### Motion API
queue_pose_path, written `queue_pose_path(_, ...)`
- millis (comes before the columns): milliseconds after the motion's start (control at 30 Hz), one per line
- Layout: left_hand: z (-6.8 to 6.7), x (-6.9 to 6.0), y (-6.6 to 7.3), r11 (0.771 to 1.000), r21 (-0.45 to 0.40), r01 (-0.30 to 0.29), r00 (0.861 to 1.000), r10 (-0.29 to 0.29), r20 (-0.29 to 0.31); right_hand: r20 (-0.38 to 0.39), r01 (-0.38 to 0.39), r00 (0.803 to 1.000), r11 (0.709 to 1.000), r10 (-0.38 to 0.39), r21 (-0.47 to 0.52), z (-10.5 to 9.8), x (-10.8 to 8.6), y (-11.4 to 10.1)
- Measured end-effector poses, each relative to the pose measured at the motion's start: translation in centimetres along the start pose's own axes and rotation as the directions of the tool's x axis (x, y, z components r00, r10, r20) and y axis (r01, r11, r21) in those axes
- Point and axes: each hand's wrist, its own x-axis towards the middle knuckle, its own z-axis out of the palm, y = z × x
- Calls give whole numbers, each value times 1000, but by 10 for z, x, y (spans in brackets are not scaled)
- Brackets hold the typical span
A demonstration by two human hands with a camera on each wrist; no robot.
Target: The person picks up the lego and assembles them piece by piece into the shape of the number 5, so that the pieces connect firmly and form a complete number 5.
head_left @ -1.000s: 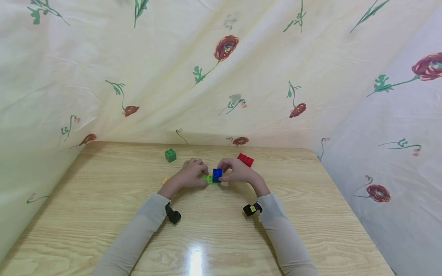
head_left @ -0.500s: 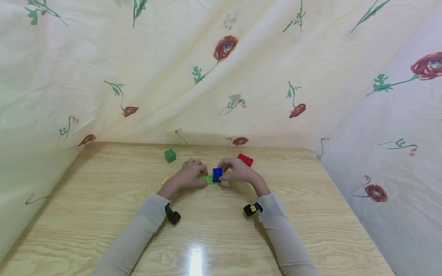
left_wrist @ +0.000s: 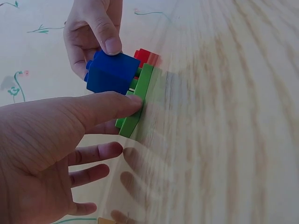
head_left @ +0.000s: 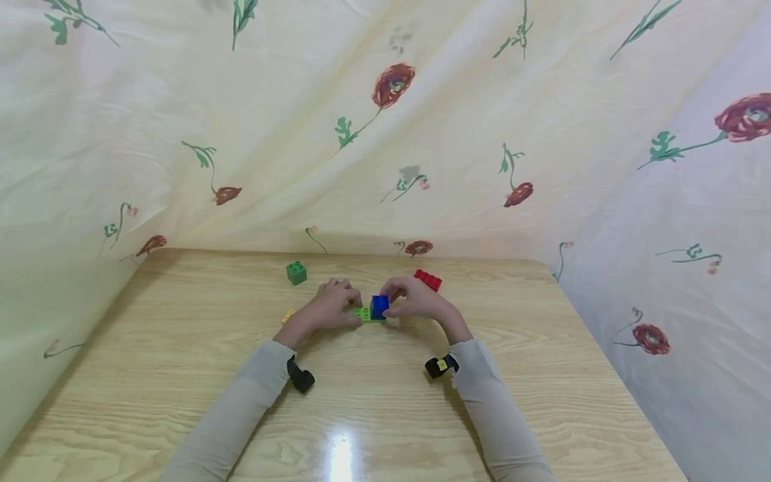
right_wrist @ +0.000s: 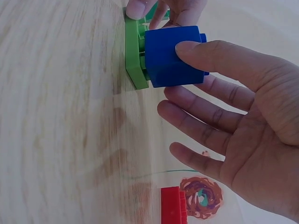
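At the middle of the table, my left hand (head_left: 337,304) pinches a flat light green brick (left_wrist: 140,100) by its left end, thumb on the near side. My right hand (head_left: 415,298) holds a blue brick (right_wrist: 170,56) between thumb and fingers, over the right end of the green one. In the left wrist view the blue brick stands slightly tilted to the green brick. Some green studs show in the small gap between them in the right wrist view. The other fingers of both hands are spread loosely and hold nothing.
A dark green brick (head_left: 296,272) stands behind my left hand. Beyond my right hand lies a red brick (head_left: 428,279). A small yellow brick (head_left: 288,315), partly hidden, is by my left wrist. Flowered cloth (head_left: 289,134) hangs along the table's back edge.
Both hands stay in nearly the same place, with their hold unchanged. The blue brick has tilted very slightly on the green one.
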Motion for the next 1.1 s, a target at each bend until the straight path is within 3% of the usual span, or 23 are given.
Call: queue_pose_path(1100, 0, -2, -1, 1000, -12, -13, 1000, 13, -3, -41, 23, 999, 1000, -22, 6, 6, 2, -1)
